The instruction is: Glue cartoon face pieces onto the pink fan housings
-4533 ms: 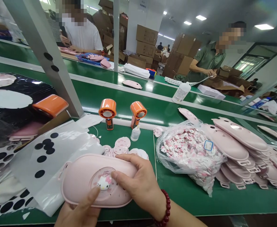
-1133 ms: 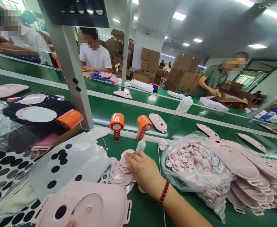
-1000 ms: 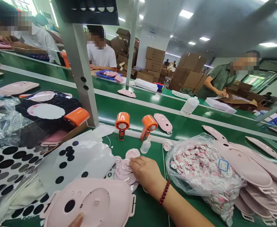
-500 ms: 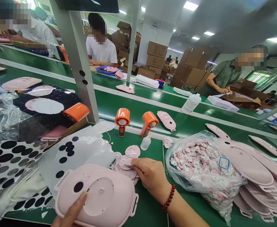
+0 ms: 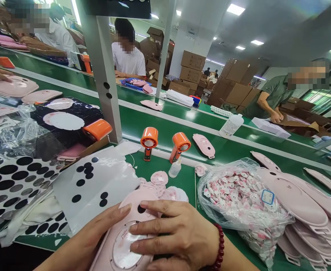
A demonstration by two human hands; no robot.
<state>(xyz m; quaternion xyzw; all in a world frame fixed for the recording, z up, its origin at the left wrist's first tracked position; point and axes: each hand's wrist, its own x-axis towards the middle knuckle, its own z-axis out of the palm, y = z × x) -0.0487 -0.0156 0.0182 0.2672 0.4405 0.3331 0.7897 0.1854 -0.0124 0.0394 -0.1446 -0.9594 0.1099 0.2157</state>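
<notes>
At 6 o'clock, the left hand (image 5: 89, 235) and right hand (image 5: 173, 235) hold a pink shell (image 5: 143, 214) over the green worktop (image 5: 189, 188). Each grip is closed on it from its own side, with fingers spread flat rather than pinching anything small. The right fingers (image 5: 165, 226) lie across the shell's face, just beside a round window (image 5: 125, 244) with a glossy cover and faint lettering at its edge. A red bead bracelet (image 5: 218, 248) circles the right wrist.

As far as the pictures show, this shell has its window cover in place. So, it seems, does a lone shell (image 5: 204, 146) at 1 o'clock, though it is too small to be sure. Two orange fans (image 5: 149, 139) stand upright at 12 o'clock, looking complete, with a small glue bottle (image 5: 175, 168) just in front of them.

Much seems left. A pile of pink discs (image 5: 165, 194) lies just beyond the hands, and a clear bag (image 5: 236, 195) at 2 o'clock is packed with small cartoon pieces. At 3 o'clock, a stack of shells (image 5: 295, 203) shows plain, unfinished-looking faces. At 10 o'clock, a film sheet (image 5: 97, 184) carries many black dots.
</notes>
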